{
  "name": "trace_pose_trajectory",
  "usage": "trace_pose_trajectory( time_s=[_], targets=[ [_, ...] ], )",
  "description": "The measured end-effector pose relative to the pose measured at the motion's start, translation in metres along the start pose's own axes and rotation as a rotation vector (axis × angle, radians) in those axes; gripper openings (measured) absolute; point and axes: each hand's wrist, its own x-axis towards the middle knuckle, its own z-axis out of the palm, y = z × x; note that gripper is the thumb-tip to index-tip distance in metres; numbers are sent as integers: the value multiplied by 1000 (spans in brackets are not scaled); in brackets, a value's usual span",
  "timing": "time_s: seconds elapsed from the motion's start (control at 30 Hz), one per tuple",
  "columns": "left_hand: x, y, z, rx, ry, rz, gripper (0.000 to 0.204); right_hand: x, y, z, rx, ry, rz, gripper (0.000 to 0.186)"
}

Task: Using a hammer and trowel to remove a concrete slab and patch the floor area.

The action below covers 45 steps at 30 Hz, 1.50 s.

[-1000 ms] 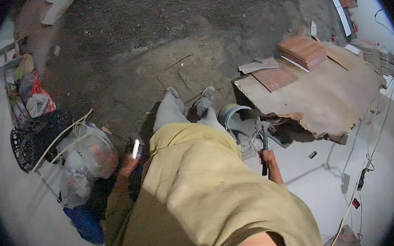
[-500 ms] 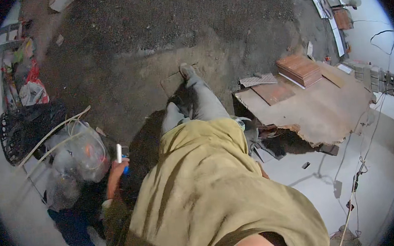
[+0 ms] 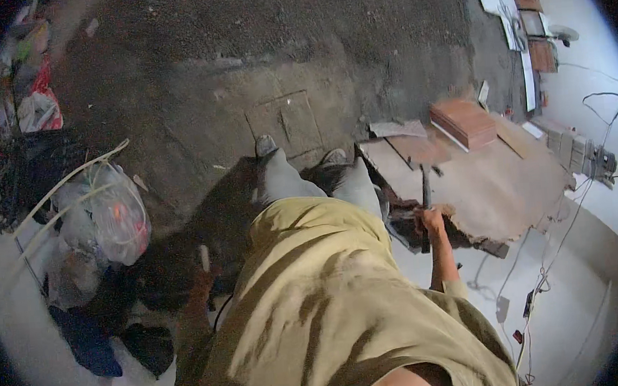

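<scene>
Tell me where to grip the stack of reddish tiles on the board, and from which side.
Grip the stack of reddish tiles by its two long edges, coming from above. It lies flat on the wooden board with square sides exposed, and nothing rests on top.

Left hand in deep shadow, grip on the small white object unclear. Dark tool blurred, kind unreadable. Feet mostly hidden behind the olive shirt.

We note the board lying right of our feet, a brick stack on its far edge, and bags and a basket at left.
</scene>
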Motion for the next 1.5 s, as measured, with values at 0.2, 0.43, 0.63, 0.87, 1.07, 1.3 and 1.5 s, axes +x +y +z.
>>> trace_pose_trajectory(
  time_s=[0.2,0.43,0.63,0.87,1.07,1.3,1.5],
  targets=[
    [-55,-9,19,385,-49,-373,30,-78,-118,35,-121,-162,-154,26],
    [-38,198,44,-324,324,44,26,35,-19,81,-408,-390,-193,20],
    [-9,299,62,-508,309,82,35,44,5,149,-357,-481,-537,22],
    [183,233,87,-787,249,121,45,53,-58,277,-539,-572,-702,30],
    [297,138,95,-1392,233,-114,34,47,-166,441,-857,-602,-744,25],
    [368,149,102,-1464,216,-104,24,171,-119,595,99,-848,-130,36],
    [369,139,110,-1496,468,27,37,166,-159,720,878,-627,583,38]
  ],
)
